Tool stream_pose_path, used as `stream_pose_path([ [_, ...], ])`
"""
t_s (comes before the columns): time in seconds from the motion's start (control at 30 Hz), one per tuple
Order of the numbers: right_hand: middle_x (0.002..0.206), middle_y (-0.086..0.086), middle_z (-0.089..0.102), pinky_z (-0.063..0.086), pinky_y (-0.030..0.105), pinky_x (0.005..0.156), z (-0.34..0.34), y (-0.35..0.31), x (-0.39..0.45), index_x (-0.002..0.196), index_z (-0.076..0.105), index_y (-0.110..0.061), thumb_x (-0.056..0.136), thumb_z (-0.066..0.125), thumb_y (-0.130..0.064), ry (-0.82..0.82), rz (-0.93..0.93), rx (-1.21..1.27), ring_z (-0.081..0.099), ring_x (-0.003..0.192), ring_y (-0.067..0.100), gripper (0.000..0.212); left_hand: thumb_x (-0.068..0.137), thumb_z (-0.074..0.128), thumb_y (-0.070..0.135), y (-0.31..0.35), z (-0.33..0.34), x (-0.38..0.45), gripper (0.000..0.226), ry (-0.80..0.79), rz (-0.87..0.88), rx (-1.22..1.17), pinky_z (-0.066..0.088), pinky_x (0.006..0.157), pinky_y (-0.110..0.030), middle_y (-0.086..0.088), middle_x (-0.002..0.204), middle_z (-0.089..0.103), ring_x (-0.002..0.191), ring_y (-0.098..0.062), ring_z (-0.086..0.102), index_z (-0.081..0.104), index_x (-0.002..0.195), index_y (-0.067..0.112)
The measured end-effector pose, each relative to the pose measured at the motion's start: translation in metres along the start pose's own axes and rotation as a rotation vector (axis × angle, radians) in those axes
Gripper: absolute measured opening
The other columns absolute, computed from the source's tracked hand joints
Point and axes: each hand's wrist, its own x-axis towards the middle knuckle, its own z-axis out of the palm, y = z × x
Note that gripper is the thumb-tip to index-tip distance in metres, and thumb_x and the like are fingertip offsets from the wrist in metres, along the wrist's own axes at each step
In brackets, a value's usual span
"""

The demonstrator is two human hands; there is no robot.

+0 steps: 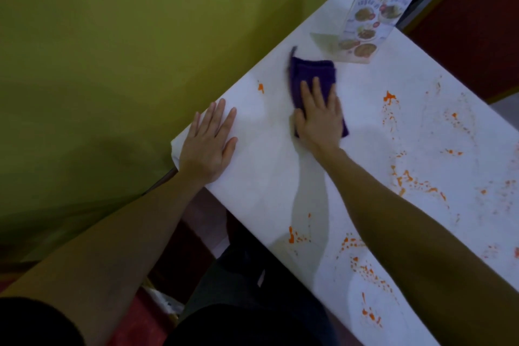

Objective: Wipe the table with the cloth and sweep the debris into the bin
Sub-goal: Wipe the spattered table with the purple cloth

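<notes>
A folded purple cloth [309,76] lies on the white table [266,166], towards its far left part. My right hand [320,118] presses flat on the cloth's near half, fingers straight. My left hand [209,143] rests flat on the table's left corner, fingers spread, holding nothing. Orange sauce splatters [404,177] dot the right and near parts of the table, and one small orange spot [261,88] sits left of the cloth. No bin is in view.
A clear acrylic menu stand [368,22] with food pictures stands at the table's far end, just beyond the cloth. A green wall [112,64] runs along the table's left side. Dark red furniture [477,22] lies past the far right edge.
</notes>
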Motion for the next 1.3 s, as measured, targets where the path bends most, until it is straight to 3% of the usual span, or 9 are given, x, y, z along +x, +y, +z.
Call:
stream_pose_path([
  [0.1, 0.163, 0.004, 0.016, 0.011, 0.045, 0.121, 0.011, -0.026, -0.030, 0.156, 0.022, -0.025, 0.099, 0.039, -0.037, -0.032, -0.190, 0.000, 0.007, 0.150, 0.037, 0.060, 0.103, 0.026, 0.042, 0.000, -0.001, 0.001, 0.060, -0.012, 0.003, -0.003, 0.014, 0.123, -0.047, -0.007, 0.165, 0.012, 0.153, -0.024, 0.012, 0.016, 0.158, 0.020],
  [0.23, 0.163, 0.004, 0.019, 0.015, 0.048, 0.121, 0.016, 0.001, -0.093, 0.155, 0.024, -0.023, 0.100, 0.035, -0.039, -0.063, -0.297, 0.019, 0.006, 0.151, 0.033, 0.059, 0.102, 0.024, 0.044, 0.000, -0.002, 0.001, 0.061, -0.028, 0.003, -0.009, 0.012, 0.123, -0.047, -0.007, 0.166, 0.011, 0.153, -0.024, 0.010, 0.015, 0.158, 0.020],
  [0.37, 0.161, 0.004, 0.022, 0.025, 0.050, 0.116, 0.003, 0.055, -0.118, 0.153, 0.031, -0.023, 0.093, 0.039, -0.041, -0.039, -0.164, 0.027, 0.016, 0.149, 0.036, 0.063, 0.103, 0.023, 0.044, 0.000, -0.002, 0.001, 0.061, -0.030, 0.000, -0.010, 0.011, 0.123, -0.047, -0.008, 0.166, 0.011, 0.153, -0.025, 0.011, 0.015, 0.158, 0.019],
  [0.43, 0.162, 0.005, 0.019, 0.023, 0.050, 0.116, -0.003, 0.067, -0.101, 0.154, 0.028, -0.024, 0.095, 0.042, -0.039, -0.024, -0.069, 0.031, 0.013, 0.149, 0.036, 0.063, 0.103, 0.024, 0.043, 0.001, -0.003, 0.002, 0.061, -0.029, -0.001, -0.011, 0.011, 0.123, -0.047, -0.008, 0.166, 0.011, 0.153, -0.025, 0.011, 0.016, 0.158, 0.019],
  [0.6, 0.164, 0.005, 0.012, 0.013, 0.046, 0.120, -0.004, 0.027, -0.023, 0.156, 0.020, -0.026, 0.100, 0.041, -0.035, 0.021, 0.060, 0.041, 0.005, 0.150, 0.035, 0.060, 0.103, 0.026, 0.042, 0.002, -0.006, 0.001, 0.060, -0.038, -0.005, -0.016, 0.012, 0.123, -0.047, -0.008, 0.165, 0.012, 0.153, -0.025, 0.012, 0.016, 0.158, 0.018],
  [0.77, 0.163, 0.006, 0.018, 0.015, 0.045, 0.118, 0.008, -0.045, -0.015, 0.155, 0.024, -0.024, 0.099, 0.040, -0.035, -0.032, -0.195, 0.027, 0.009, 0.149, 0.037, 0.059, 0.103, 0.025, 0.042, 0.003, -0.010, 0.001, 0.060, -0.050, -0.004, -0.019, 0.011, 0.123, -0.047, -0.008, 0.165, 0.011, 0.153, -0.025, 0.012, 0.017, 0.158, 0.018],
  [0.87, 0.162, 0.005, 0.020, 0.015, 0.045, 0.120, 0.017, -0.044, -0.054, 0.155, 0.025, -0.024, 0.100, 0.039, -0.034, -0.049, -0.304, 0.018, 0.010, 0.150, 0.036, 0.058, 0.102, 0.024, 0.042, 0.003, -0.010, 0.001, 0.061, -0.058, -0.012, -0.024, 0.012, 0.123, -0.047, -0.009, 0.165, 0.012, 0.153, -0.026, 0.013, 0.018, 0.157, 0.017],
  [1.1, 0.163, 0.004, 0.018, 0.021, 0.047, 0.117, 0.000, 0.036, -0.071, 0.155, 0.027, -0.025, 0.099, 0.047, -0.032, -0.010, -0.106, 0.015, 0.012, 0.149, 0.034, 0.060, 0.102, 0.015, 0.044, 0.002, -0.008, 0.003, 0.062, -0.086, -0.018, 0.013, 0.007, 0.124, -0.046, -0.007, 0.166, 0.004, 0.154, -0.024, 0.004, 0.009, 0.158, 0.018],
  [1.3, 0.164, 0.004, 0.013, 0.013, 0.047, 0.121, 0.002, -0.012, -0.004, 0.156, 0.018, -0.026, 0.100, 0.036, -0.036, 0.005, 0.006, 0.014, 0.004, 0.150, 0.036, 0.060, 0.103, 0.017, 0.044, 0.002, -0.009, 0.001, 0.062, -0.084, -0.015, 0.005, 0.007, 0.124, -0.046, -0.007, 0.166, 0.004, 0.153, -0.024, 0.004, 0.010, 0.158, 0.018],
])
